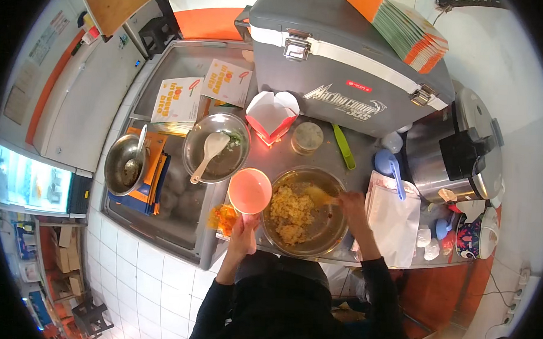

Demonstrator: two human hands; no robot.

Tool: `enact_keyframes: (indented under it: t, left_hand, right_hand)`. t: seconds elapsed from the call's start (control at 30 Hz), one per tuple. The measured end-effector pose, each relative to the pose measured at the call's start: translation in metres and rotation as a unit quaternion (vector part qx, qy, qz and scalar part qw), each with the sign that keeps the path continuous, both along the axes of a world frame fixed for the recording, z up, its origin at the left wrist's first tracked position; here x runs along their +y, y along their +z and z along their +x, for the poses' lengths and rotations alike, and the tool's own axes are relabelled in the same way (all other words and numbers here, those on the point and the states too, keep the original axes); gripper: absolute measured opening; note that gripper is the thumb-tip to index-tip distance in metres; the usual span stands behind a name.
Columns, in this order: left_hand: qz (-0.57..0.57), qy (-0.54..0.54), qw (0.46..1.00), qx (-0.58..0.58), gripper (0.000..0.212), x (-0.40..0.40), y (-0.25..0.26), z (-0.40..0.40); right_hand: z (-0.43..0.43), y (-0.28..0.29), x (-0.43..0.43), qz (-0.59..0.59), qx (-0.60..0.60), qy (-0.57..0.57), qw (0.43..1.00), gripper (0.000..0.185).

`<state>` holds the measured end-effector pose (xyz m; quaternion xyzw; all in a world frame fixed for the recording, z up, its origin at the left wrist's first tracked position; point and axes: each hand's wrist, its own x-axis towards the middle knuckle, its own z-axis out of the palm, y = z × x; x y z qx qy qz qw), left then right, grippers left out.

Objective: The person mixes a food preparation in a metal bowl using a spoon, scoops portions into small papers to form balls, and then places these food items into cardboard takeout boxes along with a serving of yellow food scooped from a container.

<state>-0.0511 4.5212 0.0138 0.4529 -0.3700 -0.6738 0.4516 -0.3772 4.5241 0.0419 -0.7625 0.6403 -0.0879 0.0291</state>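
A pink cup [250, 192] is gripped in my left hand [243, 236], its open mouth facing up and nothing visible inside. My right hand [355, 212] holds a yellowish spatula or rice paddle [318, 196], whose blade rests inside a wide steel bowl [332, 238]. Yellow-orange fried rice [292, 213] fills the left side of this bowl. Behind it stands an open red-and-white paper food box [272, 117]. To the left, a second steel bowl [194, 159] carries a white rice paddle [211, 153] and some chopped greens [232, 141].
A large grey cooler box [348, 77] backs the counter, with a steel rice cooker [436, 149] at right. Paper sheets [389, 224] lie beside my right arm. A green peeler-like tool [344, 147] and a small jar [307, 138] sit between. Farther left is a small steel bowl [122, 163] with a spoon.
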Motion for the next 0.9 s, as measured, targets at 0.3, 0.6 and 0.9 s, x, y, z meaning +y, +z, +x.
enact_keyframes:
  t: [0.3, 0.6, 0.9]
  left_hand:
    - [0.023, 0.030, 0.998, 0.047, 0.023, 0.001, 0.010, -0.003]
    - [-0.007, 0.007, 1.000, -0.012, 0.030, 0.000, -0.001, 0.018]
    - [0.005, -0.025, 1.000, 0.002, 0.046, -0.007, -0.003, 0.018]
  right_hand:
    - [0.063, -0.002, 0.010, 0.076, -0.192, -0.081, 0.975, 0.017]
    - [0.029, -0.002, 0.049, 0.144, -0.699, -0.188, 0.674, 0.045]
    - [0.021, 0.001, 0.102, 0.142, -0.817, -0.188, 0.526, 0.048]
